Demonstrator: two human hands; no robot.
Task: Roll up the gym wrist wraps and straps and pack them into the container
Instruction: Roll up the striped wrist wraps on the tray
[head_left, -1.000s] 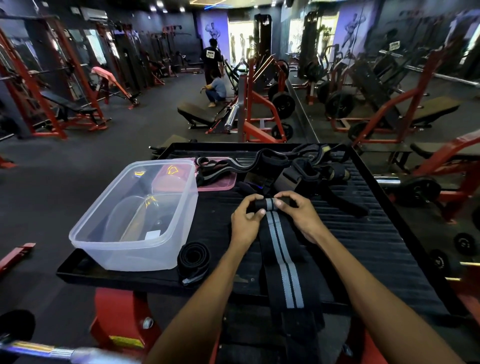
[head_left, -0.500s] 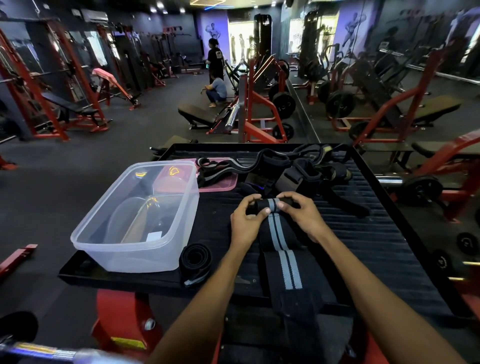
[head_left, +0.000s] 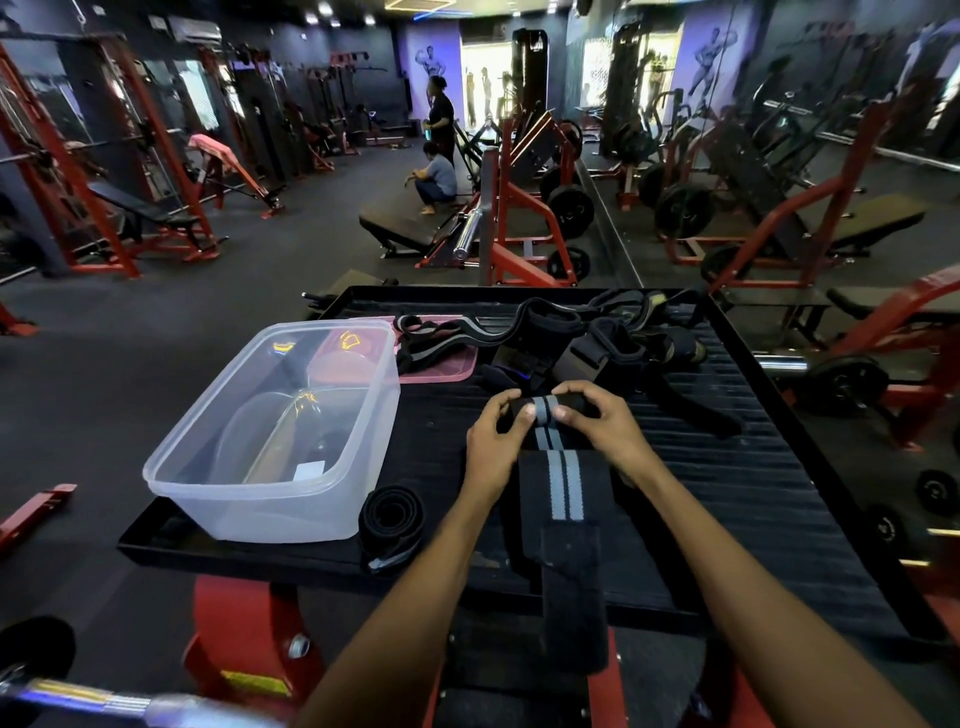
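Note:
A black wrist wrap with two grey stripes (head_left: 563, 488) lies lengthwise on the black ribbed platform (head_left: 753, 493), its near end hanging over the front edge. Its far end is rolled into a small coil. My left hand (head_left: 493, 436) pinches the coil's left side and my right hand (head_left: 602, 421) pinches its right side. A clear plastic container (head_left: 280, 436) stands to the left with nothing packed inside. One rolled black strap (head_left: 389, 517) lies beside the container's near right corner. A pile of loose black straps and wraps (head_left: 587, 338) sits behind my hands.
A pink lid (head_left: 441, 366) lies behind the container under some straps. Red gym machines, benches and weight plates surround the platform. Two people are far off near a bench (head_left: 436, 171). A barbell end (head_left: 104, 701) shows at the lower left.
The coil between my hands has grown thicker and the flat length of wrap has shortened, its near end drawn up towards the platform edge. The person standing in the background has shifted.

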